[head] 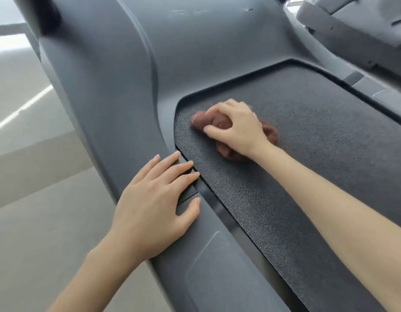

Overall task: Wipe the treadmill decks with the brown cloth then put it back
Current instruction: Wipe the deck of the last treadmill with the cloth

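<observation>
Right hand [237,129] grips the bunched brown cloth [219,123] on the treadmill deck [307,154]; left hand [154,203] rests flat, released, on the side rail [213,266].

Right hand [237,127] is down on the deck [318,143], fingers curled round the bunched cloth [200,120] and pressing it onto the black textured surface near the deck's front left corner. Brown folds bulge out ahead of the fingers and beside the wrist, and their edges are blurred. Left hand [152,208] lies flat on the grey rail [208,266] just left of the deck, fingers straight, fingertips at the deck's edge, thumb angled toward it. The grey hood [195,52] rises ahead of the deck. Off the deck's right side, another grey machine [352,30] fills the top corner. Pale floor [37,221] lies left of the deck, crossed by a bright stripe.
</observation>
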{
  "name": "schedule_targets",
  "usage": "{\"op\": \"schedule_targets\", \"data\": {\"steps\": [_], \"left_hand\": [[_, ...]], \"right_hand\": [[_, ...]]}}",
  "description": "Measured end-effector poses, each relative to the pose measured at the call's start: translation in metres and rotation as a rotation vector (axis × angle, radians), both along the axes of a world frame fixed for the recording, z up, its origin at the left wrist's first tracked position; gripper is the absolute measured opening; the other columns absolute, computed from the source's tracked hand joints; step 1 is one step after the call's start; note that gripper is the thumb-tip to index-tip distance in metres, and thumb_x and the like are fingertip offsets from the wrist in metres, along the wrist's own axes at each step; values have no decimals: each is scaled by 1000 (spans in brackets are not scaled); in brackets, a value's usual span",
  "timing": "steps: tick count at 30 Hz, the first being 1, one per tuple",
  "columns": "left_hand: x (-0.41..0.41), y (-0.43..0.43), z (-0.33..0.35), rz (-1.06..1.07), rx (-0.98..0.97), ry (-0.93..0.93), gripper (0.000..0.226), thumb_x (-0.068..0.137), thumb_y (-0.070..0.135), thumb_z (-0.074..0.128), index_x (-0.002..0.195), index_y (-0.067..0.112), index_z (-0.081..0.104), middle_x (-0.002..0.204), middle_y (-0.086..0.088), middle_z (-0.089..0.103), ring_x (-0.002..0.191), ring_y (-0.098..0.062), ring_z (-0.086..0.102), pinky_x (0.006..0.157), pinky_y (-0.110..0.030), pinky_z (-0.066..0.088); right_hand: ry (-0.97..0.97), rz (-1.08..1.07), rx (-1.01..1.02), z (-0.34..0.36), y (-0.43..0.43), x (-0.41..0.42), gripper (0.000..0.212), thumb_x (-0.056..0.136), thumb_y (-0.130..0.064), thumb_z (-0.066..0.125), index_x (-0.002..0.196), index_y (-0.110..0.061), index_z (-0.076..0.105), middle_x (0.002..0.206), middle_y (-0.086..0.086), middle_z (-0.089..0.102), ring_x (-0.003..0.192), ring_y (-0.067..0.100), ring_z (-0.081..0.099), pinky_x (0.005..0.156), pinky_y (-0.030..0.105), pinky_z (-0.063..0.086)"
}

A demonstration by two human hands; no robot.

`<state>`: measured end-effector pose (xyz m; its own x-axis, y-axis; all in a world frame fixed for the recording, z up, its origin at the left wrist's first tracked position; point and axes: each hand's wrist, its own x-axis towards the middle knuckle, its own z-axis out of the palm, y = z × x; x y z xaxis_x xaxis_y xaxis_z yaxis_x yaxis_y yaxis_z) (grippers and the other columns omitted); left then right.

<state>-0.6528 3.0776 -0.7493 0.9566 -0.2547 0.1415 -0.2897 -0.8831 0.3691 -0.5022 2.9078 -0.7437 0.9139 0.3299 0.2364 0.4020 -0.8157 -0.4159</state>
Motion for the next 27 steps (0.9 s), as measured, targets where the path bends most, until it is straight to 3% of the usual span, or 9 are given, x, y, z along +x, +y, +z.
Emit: {"op": "schedule_targets", "data": {"steps": [3, 7, 12, 15, 19, 23, 27], "left_hand": [[0, 2, -1, -22, 27, -1, 51, 85, 48, 34, 121, 26, 63, 132, 11, 56, 135, -11, 36, 114, -34, 18], [2, 0, -1, -24, 34, 12, 51, 84, 47, 35, 120, 25, 64, 129, 10, 58, 134, -13, 38, 114, -36, 22], [9, 0, 0, -39, 32, 11, 54, 84, 47, 35, 125, 22, 60, 125, 8, 58, 132, -14, 41, 114, -38, 25], [19, -9, 0, -2, -14, 37, 64, 84, 54, 29, 133, 20, 52, 137, 4, 49, 136, -14, 35, 116, -35, 17], [26, -16, -6, -25, 111, 56, 68, 83, 57, 30, 134, 19, 51, 144, 0, 44, 137, -16, 33, 117, -40, 17], [26, -19, -9, -20, 88, 28, 66, 81, 58, 37, 129, 18, 57, 139, -2, 50, 133, -18, 41, 108, -40, 20], [26, -19, -7, -24, 86, 31, 65, 82, 57, 34, 129, 19, 57, 139, -1, 50, 133, -17, 40, 110, -38, 18]], "right_hand": [[-18, 188, 34, 0, -1, -46, 30, 74, -39, 67, 100, -25, 68, 103, -5, 63, 100, 21, 53, 90, 44, 39], [-31, 135, 50, -5, -2, -48, 31, 72, -44, 66, 100, -30, 68, 103, -8, 63, 99, 19, 53, 90, 45, 40], [-22, -226, 30, -5, -16, 36, 34, 77, -45, 66, 108, -33, 64, 112, 0, 60, 113, 26, 50, 97, 44, 39], [1, -506, -15, -1, -58, 83, 39, 80, -48, 61, 115, -31, 60, 123, 8, 56, 121, 32, 46, 101, 45, 36], [38, -761, -33, -2, -113, 107, 45, 80, -50, 59, 120, -29, 57, 130, 12, 55, 125, 35, 43, 104, 48, 33], [40, -768, -64, -4, -94, 115, 43, 80, -49, 58, 119, -30, 57, 131, 10, 50, 127, 34, 38, 102, 49, 31], [-18, -403, -74, -3, -42, 85, 37, 82, -46, 60, 115, -30, 60, 120, 5, 56, 120, 30, 43, 99, 45, 37]]}}
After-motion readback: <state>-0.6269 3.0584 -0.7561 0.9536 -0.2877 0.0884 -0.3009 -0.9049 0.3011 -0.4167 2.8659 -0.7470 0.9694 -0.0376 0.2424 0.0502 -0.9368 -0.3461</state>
